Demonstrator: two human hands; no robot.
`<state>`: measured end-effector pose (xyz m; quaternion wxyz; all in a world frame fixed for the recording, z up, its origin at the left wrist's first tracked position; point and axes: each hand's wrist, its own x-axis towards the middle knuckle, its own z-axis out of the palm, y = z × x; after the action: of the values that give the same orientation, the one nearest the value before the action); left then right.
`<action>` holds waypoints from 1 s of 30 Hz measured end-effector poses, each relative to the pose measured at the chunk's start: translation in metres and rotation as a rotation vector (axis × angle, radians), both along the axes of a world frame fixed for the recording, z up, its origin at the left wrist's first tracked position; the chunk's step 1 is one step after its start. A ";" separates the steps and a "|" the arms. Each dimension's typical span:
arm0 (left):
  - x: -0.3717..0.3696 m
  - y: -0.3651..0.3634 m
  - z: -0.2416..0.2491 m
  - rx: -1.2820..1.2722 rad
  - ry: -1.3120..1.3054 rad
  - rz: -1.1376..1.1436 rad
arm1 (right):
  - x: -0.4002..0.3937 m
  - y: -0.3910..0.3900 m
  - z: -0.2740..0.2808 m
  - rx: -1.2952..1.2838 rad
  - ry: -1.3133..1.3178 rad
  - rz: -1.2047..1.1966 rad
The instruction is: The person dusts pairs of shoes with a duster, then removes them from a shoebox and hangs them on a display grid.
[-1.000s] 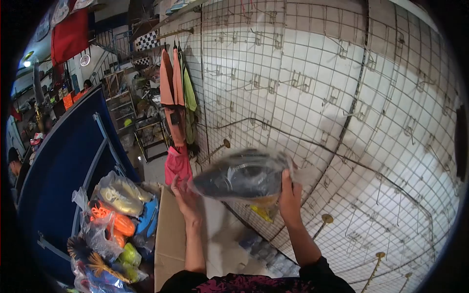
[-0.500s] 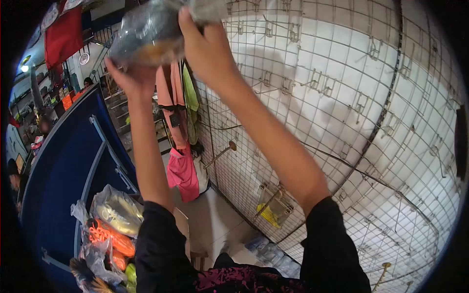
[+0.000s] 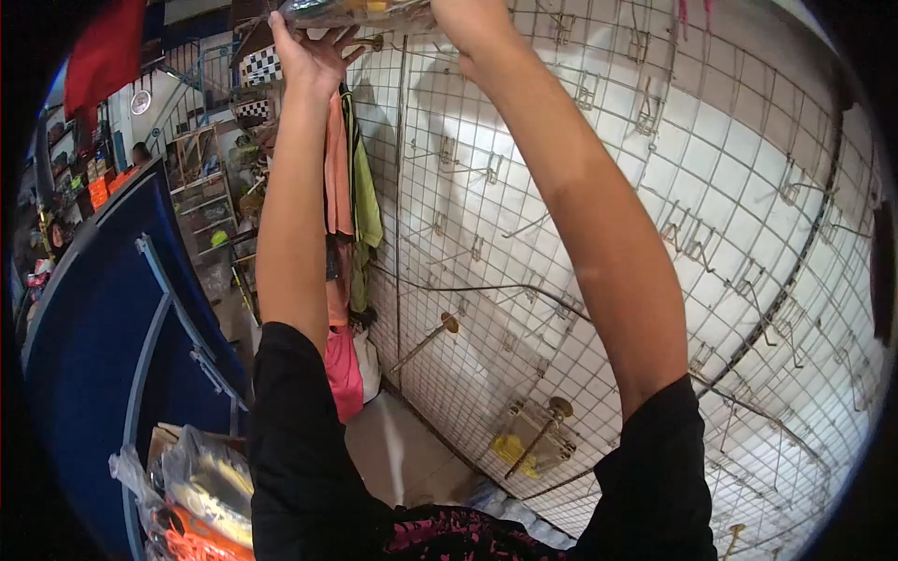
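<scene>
Spreading over the right side, thin square mesh [image 3: 524, 234] covers a pale wall; left of it stands a smooth, dark blue panel [image 3: 94, 327] with straight metal bars; soft pink and green garments [image 3: 363, 206] hang in long folds; a glossy, crinkled plastic package [image 3: 365, 11] sits overhead, cut by the top edge; the left hand [image 3: 316, 58] lies open beneath it, fingers splayed; the right hand [image 3: 475, 28] meets its right end, its grip impossible to tell, fingertips out of frame; a slim knob-ended rod [image 3: 423, 342] juts from the mesh.

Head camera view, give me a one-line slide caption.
Right hand at one end, left hand open beneath: a plastic-wrapped package held high beside a wire grid.
</scene>
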<state>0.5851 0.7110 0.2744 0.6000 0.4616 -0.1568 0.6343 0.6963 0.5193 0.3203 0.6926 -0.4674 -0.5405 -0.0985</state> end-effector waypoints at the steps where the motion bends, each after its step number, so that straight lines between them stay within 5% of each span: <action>1: 0.004 0.010 -0.001 -0.016 0.007 -0.004 | 0.003 0.011 -0.001 0.016 0.004 -0.003; 7: 0.034 0.048 -0.005 -0.044 0.038 -0.072 | 0.036 0.064 0.005 0.050 0.046 -0.166; 14: 0.069 0.061 -0.009 -0.025 0.074 -0.110 | 0.058 0.071 0.004 -0.064 0.195 0.011; 18: 0.090 0.083 -0.004 -0.027 0.084 -0.144 | 0.070 0.082 -0.001 0.120 0.189 -0.075; 30: 0.102 0.074 -0.018 -0.182 0.011 -0.057 | 0.072 0.089 -0.020 0.106 0.192 -0.172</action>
<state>0.6868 0.7854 0.2565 0.6582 0.4038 -0.1084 0.6261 0.7687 0.6084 0.3000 0.7538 -0.4822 -0.4236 -0.1408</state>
